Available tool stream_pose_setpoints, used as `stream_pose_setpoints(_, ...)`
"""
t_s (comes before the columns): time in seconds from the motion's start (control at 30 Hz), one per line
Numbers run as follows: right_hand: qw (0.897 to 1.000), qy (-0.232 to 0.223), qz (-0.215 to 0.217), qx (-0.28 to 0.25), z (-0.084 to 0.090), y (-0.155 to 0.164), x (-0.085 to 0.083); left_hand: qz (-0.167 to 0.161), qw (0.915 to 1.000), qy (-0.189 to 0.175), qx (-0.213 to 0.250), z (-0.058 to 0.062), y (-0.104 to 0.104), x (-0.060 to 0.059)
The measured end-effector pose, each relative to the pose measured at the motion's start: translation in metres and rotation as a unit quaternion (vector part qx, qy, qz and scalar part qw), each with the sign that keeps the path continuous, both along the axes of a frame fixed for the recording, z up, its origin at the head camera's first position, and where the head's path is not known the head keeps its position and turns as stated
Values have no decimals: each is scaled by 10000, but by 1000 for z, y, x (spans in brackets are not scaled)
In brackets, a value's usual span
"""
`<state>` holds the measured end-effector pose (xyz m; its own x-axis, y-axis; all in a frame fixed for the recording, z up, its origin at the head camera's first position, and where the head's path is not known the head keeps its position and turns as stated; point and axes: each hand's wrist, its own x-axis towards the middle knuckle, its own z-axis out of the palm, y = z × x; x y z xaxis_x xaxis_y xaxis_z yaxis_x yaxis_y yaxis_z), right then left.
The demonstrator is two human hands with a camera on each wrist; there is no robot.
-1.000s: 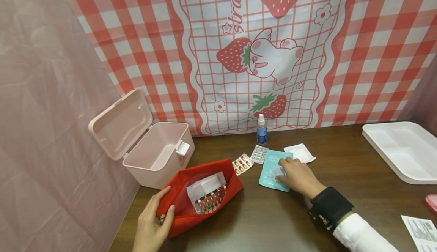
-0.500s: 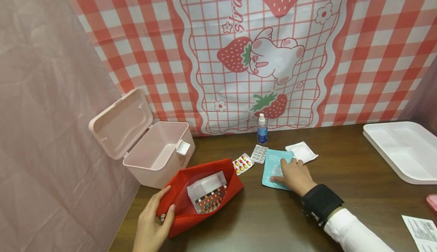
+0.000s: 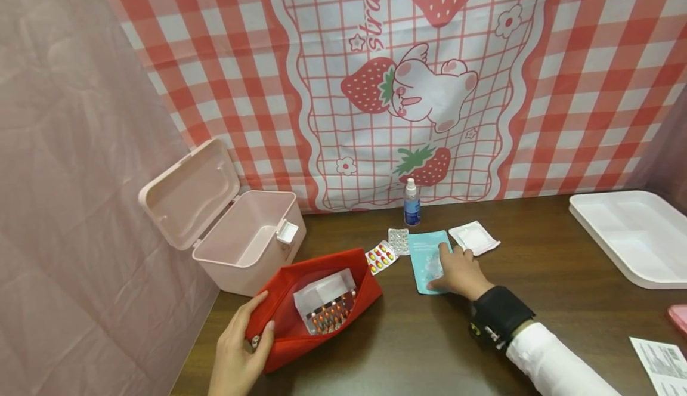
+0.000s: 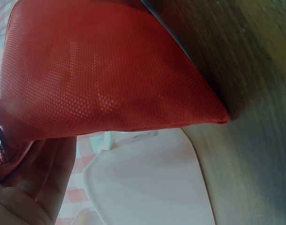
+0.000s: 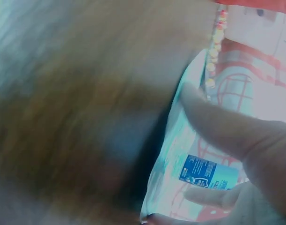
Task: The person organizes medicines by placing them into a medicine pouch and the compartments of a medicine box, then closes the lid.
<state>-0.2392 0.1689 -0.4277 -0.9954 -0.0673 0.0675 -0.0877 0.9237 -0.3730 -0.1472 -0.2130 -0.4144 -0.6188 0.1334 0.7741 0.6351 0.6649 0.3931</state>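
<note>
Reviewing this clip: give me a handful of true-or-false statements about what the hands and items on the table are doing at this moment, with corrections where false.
1. The right hand rests on the teal sachet lying on the table. True.
2. The pink storage box has its lid shut. False: the lid stands open and the inside looks bare.
3. The left hand holds the edge of the red pouch. True.
4. The red pouch holds nothing. False: a blister pack of orange capsules and a white packet show inside it.
5. The small blue bottle lies on its side. False: it stands upright near the strawberry cloth.
</note>
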Motion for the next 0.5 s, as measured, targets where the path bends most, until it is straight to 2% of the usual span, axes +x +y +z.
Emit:
stream_pose_setpoints(0.13,9995,22,1,-308,0,3,-4,-1,10000,20,-14,0,0,0)
stream_pose_setpoints(0.5,9949,-364,-323,-880,0,8,-13,-17,10000,58,-34,0,-1,0)
